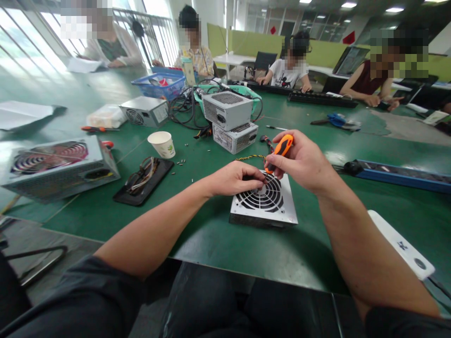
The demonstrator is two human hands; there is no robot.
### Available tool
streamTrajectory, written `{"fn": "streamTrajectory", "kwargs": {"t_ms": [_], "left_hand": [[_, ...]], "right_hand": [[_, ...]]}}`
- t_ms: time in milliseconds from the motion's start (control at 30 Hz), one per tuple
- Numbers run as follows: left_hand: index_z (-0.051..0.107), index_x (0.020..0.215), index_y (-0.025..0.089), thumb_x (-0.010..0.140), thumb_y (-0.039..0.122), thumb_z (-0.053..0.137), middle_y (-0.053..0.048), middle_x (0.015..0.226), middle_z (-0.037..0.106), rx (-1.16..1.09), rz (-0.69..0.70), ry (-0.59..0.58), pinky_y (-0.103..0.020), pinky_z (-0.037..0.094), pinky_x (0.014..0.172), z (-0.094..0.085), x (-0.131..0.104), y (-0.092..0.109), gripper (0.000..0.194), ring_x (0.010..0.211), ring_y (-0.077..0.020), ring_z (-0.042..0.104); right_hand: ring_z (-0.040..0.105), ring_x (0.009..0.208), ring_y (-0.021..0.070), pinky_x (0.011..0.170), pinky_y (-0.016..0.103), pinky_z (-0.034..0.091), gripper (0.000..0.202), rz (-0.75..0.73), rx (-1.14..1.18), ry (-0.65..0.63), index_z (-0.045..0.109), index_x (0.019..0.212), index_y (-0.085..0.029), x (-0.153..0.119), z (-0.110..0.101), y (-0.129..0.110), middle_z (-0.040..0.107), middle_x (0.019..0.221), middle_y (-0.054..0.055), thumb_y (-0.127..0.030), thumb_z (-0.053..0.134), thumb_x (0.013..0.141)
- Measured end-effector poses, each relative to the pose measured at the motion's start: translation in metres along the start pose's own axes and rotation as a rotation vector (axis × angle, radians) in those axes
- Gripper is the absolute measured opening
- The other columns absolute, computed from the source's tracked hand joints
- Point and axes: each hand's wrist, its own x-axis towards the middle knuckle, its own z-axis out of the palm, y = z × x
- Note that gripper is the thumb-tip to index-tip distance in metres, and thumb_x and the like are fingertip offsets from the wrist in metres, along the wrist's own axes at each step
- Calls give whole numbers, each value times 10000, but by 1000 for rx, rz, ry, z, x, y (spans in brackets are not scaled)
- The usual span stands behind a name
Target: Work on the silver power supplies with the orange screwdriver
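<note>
On the green table in front of me lies a power supply (287, 204), a silver metal box with its round fan grille (262, 201) facing up. My right hand (303, 162) grips a screwdriver (283, 146) by its orange and black handle, tilted over the far side of the grille. The screwdriver's tip is hidden behind my fingers. Over the grille's upper left, my left hand (234, 179) has thumb and fingers brought together close to the screwdriver; anything between them is hidden. Twisted yellow and black wires (252, 156) run out behind the box.
Two stacked power supplies (227, 112) stand behind, near a green basket of cables (252, 94). To the left are a paper cup (162, 143), loose screws (181, 162), a black tray (143, 185) and a larger power supply (63, 164). A blue power strip (401, 174) lies right. Several people sit across.
</note>
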Motion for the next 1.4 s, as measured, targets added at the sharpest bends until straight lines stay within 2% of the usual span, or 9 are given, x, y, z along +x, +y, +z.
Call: {"fn": "streamTrajectory", "kwargs": {"t_ms": [167,333,500,667,1033,1200,1333,1400], "left_hand": [[783,1031,140,898,254,711,-71,984,802,26,4,49,-277,558,843,1,1,-2,190,897,-166,736],[787,1071,141,901,266,715,-63,979,808,-17,-25,14,-262,556,819,0,0,-1,223,888,-164,740],[802,955,120,900,261,724,-71,908,801,-96,-11,-29,-247,544,789,-2,-2,0,171,832,-153,727],[803,965,123,880,282,756,-76,911,797,-141,3,-25,-251,541,778,-2,-4,-2,186,844,-165,724],[787,888,122,860,280,769,-14,769,713,-120,73,-17,-225,486,705,-3,-4,-2,162,731,-131,646],[791,927,130,873,284,764,-42,860,766,-124,74,-11,-232,517,769,-2,-3,-3,166,818,-150,702],[793,1026,148,918,278,723,-82,1027,802,-121,114,68,-265,556,887,2,-1,-3,182,967,-180,744],[786,1068,154,953,270,679,-85,1056,803,-82,131,96,-274,562,909,3,0,-4,195,986,-179,747]], "right_hand": [[639,464,178,396,314,531,433,20,20,-19,501,1038,-282,3,-1,3,697,661,-59,-192,824,763],[638,509,153,451,305,548,390,-35,9,-87,501,1036,-285,-4,-2,-7,681,742,-54,-207,804,803],[657,671,195,579,352,567,384,-163,-238,-86,531,1138,-294,-15,-2,-14,683,893,2,-286,782,848],[677,847,266,659,377,561,417,-240,-395,-97,553,1213,-326,-23,1,-20,672,958,26,-355,770,858],[711,828,242,722,346,550,391,-248,-514,-190,567,1186,-292,-30,-1,-38,729,962,20,-351,774,859],[720,838,240,735,360,573,367,-235,-428,-139,573,1132,-295,-29,0,-36,728,955,12,-355,790,842],[719,803,227,733,380,599,412,-217,-287,-34,552,1162,-303,-27,-9,-35,722,934,-5,-341,801,836],[716,769,228,713,390,602,427,-199,-328,11,576,1167,-290,-27,-16,-37,729,909,-1,-361,815,820]]}}
